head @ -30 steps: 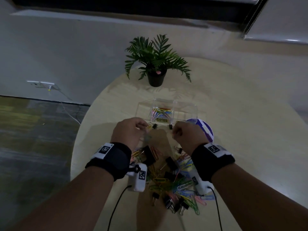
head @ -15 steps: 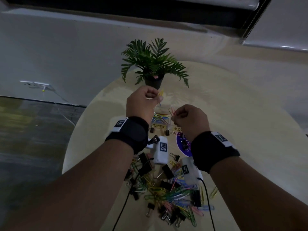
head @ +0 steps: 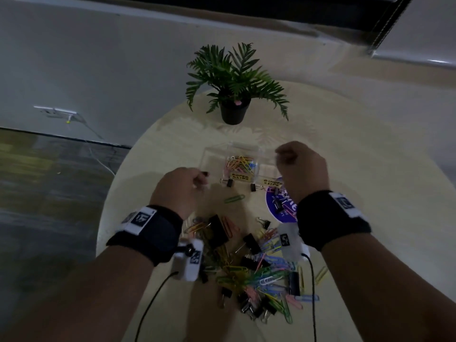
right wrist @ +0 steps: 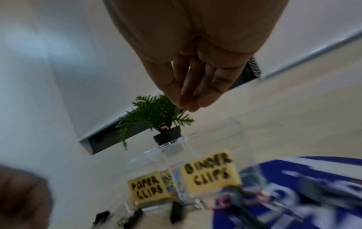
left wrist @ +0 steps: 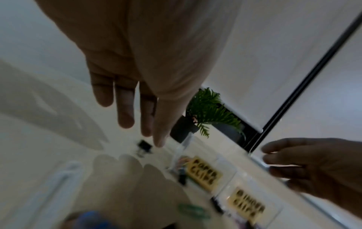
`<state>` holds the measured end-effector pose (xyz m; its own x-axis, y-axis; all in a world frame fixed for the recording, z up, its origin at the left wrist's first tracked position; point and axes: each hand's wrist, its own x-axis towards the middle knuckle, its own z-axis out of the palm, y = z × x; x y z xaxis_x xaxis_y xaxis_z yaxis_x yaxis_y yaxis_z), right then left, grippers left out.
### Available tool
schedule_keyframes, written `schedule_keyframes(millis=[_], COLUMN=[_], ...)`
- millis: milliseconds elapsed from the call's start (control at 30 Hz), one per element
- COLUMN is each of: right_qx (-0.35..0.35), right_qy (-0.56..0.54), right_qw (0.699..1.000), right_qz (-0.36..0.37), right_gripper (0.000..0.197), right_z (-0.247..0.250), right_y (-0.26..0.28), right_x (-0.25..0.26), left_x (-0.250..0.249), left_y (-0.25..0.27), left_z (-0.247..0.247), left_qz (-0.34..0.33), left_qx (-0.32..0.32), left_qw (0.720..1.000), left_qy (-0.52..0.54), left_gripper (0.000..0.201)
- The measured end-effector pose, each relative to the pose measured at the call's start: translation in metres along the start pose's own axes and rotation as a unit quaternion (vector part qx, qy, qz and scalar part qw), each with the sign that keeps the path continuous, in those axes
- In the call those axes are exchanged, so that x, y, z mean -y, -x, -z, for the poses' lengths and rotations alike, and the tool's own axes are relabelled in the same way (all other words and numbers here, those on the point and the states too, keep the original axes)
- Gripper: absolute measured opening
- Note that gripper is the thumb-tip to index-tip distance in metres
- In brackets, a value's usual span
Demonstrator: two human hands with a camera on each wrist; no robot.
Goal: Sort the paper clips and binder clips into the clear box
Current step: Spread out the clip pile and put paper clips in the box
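Note:
The clear box (head: 214, 156) stands mid-table, with several coloured paper clips (head: 240, 164) in its middle compartment behind the yellow "PAPER CLIPS" label (right wrist: 149, 190). The "BINDER CLIPS" label (right wrist: 210, 170) marks the compartment to its right. My left hand (head: 201, 180) hovers left of the box front, its fingers (left wrist: 125, 117) straight and empty above a small black binder clip (left wrist: 144, 147). My right hand (head: 283, 156) hangs over the box's right end, its fingertips (right wrist: 186, 105) bunched together, and I see nothing in them. A mixed pile of clips (head: 259, 267) lies near me.
A potted fern (head: 234, 82) stands behind the box. Two black binder clips (head: 229, 182) lie against the box front, and a lone green paper clip (head: 234, 198) lies nearer. A round blue-and-white disc (head: 281, 206) sits right of them. The table's curved edge (head: 111, 206) runs on the left.
Both hands held paper clips above the box half a second ago. The left hand has dropped back to the left of the box, the right has shifted to its right end, and both look empty.

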<state>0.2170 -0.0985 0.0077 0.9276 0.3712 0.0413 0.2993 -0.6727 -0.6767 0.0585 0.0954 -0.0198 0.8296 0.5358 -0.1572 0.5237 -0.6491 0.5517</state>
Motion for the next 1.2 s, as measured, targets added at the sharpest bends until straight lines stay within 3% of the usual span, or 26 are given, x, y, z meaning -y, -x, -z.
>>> schedule_keyframes(millis=[67, 133, 233, 300, 400, 533, 700, 800, 900, 1000, 1133, 1200], right_qx=[0.008, 0.076, 0.202, 0.235, 0.227, 0.195, 0.165, 0.171, 0.224, 0.232, 0.148, 0.146], right_qy=[0.022, 0.078, 0.216, 0.3, 0.385, 0.367, 0.426, 0.447, 0.428, 0.398, 0.202, 0.138], right_qw=[0.999, 0.993, 0.955, 0.92, 0.889, 0.902, 0.883, 0.871, 0.865, 0.878, 0.965, 0.977], right_qz=[-0.038, -0.051, 0.033, 0.088, 0.101, 0.115, 0.107, 0.114, 0.139, 0.132, 0.08, 0.071], right_gripper=[0.011, 0.014, 0.03, 0.036, 0.039, 0.031, 0.02, 0.016, 0.028, 0.021, 0.01, 0.005], right_z=[0.011, 0.01, -0.009, -0.022, -0.034, -0.03, -0.024, -0.027, -0.035, -0.029, -0.005, 0.002], right_y=[0.015, 0.028, 0.039, 0.043, 0.051, 0.052, 0.044, 0.048, 0.047, 0.049, 0.063, 0.074], right_x=[-0.015, -0.029, -0.041, -0.044, -0.045, -0.046, -0.04, -0.042, -0.049, -0.045, -0.043, -0.042], left_x=[0.021, 0.037, 0.051, 0.052, 0.051, 0.04, 0.031, 0.024, 0.015, 0.004, -0.007, -0.013], left_y=[0.018, 0.034, 0.053, 0.058, 0.057, 0.054, 0.054, 0.051, 0.044, 0.036, 0.019, 0.011], left_z=[0.002, 0.001, -0.006, -0.012, -0.021, -0.027, -0.028, -0.028, -0.027, -0.022, -0.022, -0.026], left_qz=[0.017, 0.035, 0.022, -0.001, -0.022, -0.033, -0.001, 0.007, -0.007, -0.043, -0.07, -0.078], left_qx=[0.034, 0.065, 0.077, 0.061, 0.039, 0.042, 0.058, 0.091, 0.103, 0.086, 0.045, 0.041], left_qw=[0.996, 0.992, 0.995, 0.998, 0.999, 0.998, 0.995, 0.993, 0.991, 0.991, 0.993, 0.993], left_qy=[-0.08, -0.099, -0.056, -0.032, -0.017, -0.022, -0.078, -0.075, -0.084, -0.088, -0.079, -0.073], left_gripper=[0.008, 0.008, 0.017, 0.022, 0.024, 0.021, 0.011, 0.003, 0.006, 0.007, 0.016, 0.019])
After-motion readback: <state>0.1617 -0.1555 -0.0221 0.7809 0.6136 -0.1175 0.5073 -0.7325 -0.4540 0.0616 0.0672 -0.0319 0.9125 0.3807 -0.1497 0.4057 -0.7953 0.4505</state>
